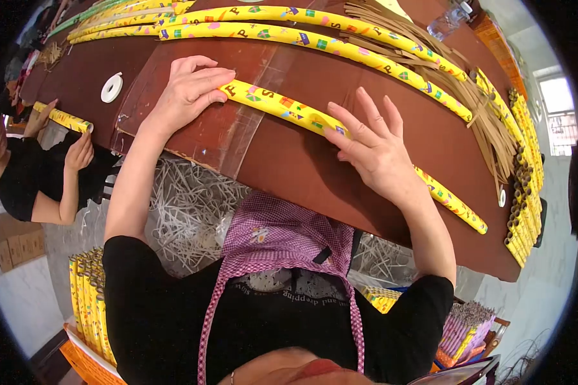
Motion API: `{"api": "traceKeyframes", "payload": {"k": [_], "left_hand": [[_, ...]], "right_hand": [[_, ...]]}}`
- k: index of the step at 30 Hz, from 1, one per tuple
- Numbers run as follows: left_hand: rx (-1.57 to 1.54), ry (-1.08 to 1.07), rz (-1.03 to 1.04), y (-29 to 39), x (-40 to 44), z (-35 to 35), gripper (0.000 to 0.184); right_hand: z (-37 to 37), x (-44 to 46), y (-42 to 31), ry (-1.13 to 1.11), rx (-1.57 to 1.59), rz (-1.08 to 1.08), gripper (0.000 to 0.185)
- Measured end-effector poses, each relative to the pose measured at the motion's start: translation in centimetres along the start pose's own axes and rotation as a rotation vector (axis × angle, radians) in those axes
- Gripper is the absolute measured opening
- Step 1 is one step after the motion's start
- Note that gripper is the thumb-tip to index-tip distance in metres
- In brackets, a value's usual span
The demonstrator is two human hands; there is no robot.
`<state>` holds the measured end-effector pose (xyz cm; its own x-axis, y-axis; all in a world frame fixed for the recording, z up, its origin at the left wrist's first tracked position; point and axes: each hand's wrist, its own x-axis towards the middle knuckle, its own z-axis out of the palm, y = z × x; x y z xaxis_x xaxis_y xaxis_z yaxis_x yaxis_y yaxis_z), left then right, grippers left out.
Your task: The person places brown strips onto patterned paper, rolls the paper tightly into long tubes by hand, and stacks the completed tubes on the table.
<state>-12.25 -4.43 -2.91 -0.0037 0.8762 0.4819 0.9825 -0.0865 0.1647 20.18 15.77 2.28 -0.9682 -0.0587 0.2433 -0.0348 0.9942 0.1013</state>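
Observation:
A long yellow roll of printed wrapping paper [282, 106] lies slantwise on the brown table in front of me. My left hand [189, 90] is closed on its left end, fingers over the top and thumb at the near side. Over the roll's middle is my right hand [376, 147], its fingers spread and raised. The thumb side of that hand is at the paper, but I cannot tell how firmly it touches. Past my right wrist the roll comes out again, and its right end rests near the table's near edge.
More long yellow rolls [257, 31] lie across the far side, beside brown paper strips [494, 144]. Stacked rolls [523, 212] line the right edge. A white tape ring [112, 88] and a plastic bottle [448, 20] are on the table [308, 173]. At left a co-worker's hands hold a short roll [64, 119].

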Motion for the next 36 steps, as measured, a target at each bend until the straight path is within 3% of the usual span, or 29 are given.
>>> {"api": "traceKeyframes", "payload": {"k": [4, 8, 14, 17, 19, 20, 23, 27, 31, 36], "left_hand": [[0.008, 0.007, 0.024, 0.1, 0.1, 0.0, 0.039], [0.038, 0.005, 0.005, 0.4, 0.1, -0.3, 0.039], [0.078, -0.021, 0.032, 0.2, 0.3, -0.3, 0.039], [0.054, -0.033, 0.026, 0.0, 0.2, -0.2, 0.039], [0.039, -0.029, 0.023, 0.3, 0.3, -0.1, 0.039], [0.038, -0.032, 0.012, 0.2, 0.2, -0.2, 0.039], [0.062, -0.046, 0.002, 0.3, 0.2, -0.1, 0.039], [0.075, -0.049, 0.005, 0.1, 0.1, -0.2, 0.039], [0.080, -0.064, -0.027, 0.3, 0.1, -0.3, 0.040], [0.059, -0.071, 0.023, 0.0, 0.3, -0.5, 0.040]], "right_hand": [[1.4, 3.6, -1.3, 0.045, 0.163, 0.027, 0.065], [4.1, 6.2, -3.0, 0.083, 0.109, -0.068, 0.073], [4.0, 3.4, -3.5, 0.122, -0.048, -0.109, 0.065], [2.7, 0.6, -4.0, 0.041, -0.003, -0.080, 0.069], [0.8, -1.4, -4.4, 0.011, 0.303, -0.055, 0.077], [0.2, -2.2, -4.0, 0.009, 0.303, -0.050, 0.077], [-0.7, -5.3, -3.0, -0.024, 0.049, 0.194, 0.085], [-0.2, -8.5, -3.5, -0.097, -0.035, 0.203, 0.084], [-2.7, -11.4, -3.7, -0.215, 0.117, 0.274, 0.084], [-4.7, -13.6, -2.6, -0.132, 0.066, 0.447, 0.080]]}}
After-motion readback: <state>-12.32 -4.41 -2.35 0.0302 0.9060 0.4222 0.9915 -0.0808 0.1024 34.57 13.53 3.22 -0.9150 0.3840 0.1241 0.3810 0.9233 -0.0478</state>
